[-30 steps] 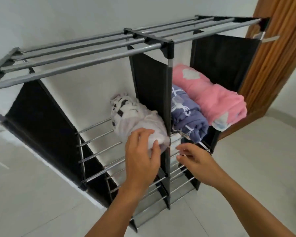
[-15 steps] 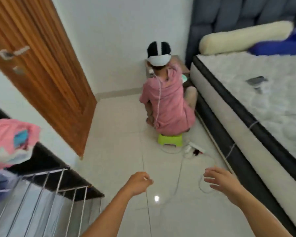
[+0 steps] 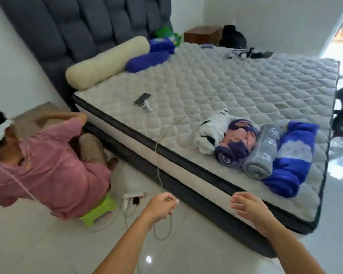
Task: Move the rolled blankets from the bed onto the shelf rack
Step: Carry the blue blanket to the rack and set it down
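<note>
Now both hands empty, left hand (image 3: 161, 204) loosely curled, right hand (image 3: 248, 207) fingers slack and apart; four rolled blankets (image 3: 253, 147) beyond the fingertips on bed (image 3: 186, 91) edge: soft, light, likely unrolling; clasp mid-roll

Four rolled fleece blankets (image 3: 251, 147) side by side near the quilted white mattress's (image 3: 216, 86) front edge; both bare hands, left (image 3: 160, 207) and right (image 3: 249, 209), loosely curled, empty, over the floor.
</note>
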Demonstrator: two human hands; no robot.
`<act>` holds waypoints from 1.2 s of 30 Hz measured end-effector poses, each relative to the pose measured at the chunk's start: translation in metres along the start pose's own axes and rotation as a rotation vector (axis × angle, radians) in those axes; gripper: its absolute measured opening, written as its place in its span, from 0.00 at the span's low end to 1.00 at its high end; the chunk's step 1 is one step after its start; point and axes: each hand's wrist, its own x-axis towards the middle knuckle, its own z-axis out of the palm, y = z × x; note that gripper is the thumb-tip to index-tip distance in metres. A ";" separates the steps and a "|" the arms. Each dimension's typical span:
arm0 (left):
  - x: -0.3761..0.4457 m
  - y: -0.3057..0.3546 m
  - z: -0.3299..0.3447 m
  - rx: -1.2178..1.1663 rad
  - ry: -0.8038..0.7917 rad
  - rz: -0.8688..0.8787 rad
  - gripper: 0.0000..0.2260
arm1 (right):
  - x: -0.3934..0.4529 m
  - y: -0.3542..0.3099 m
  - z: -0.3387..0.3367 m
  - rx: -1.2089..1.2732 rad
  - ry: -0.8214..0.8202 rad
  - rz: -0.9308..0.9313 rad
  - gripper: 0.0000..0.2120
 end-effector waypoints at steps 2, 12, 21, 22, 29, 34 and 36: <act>0.030 0.033 0.019 0.023 -0.089 0.019 0.04 | 0.016 -0.004 -0.025 0.070 0.084 0.019 0.06; 0.159 0.155 0.125 0.082 -0.449 -0.005 0.06 | 0.057 -0.013 -0.097 0.279 0.444 0.080 0.08; 0.199 0.238 0.255 0.024 -0.647 -0.147 0.12 | 0.126 -0.008 -0.186 0.291 0.599 0.214 0.13; 0.204 0.244 0.267 0.008 -0.651 -0.184 0.15 | 0.141 -0.012 -0.200 0.265 0.596 0.219 0.15; 0.227 0.280 0.323 0.118 -0.570 -0.364 0.28 | 0.241 -0.047 -0.284 0.246 0.519 0.262 0.34; 0.243 0.275 0.351 0.244 -0.497 -0.403 0.39 | 0.283 -0.042 -0.290 0.286 0.363 0.342 0.40; 0.246 0.270 0.357 0.302 -0.467 -0.381 0.40 | 0.287 -0.035 -0.285 0.356 0.314 0.395 0.43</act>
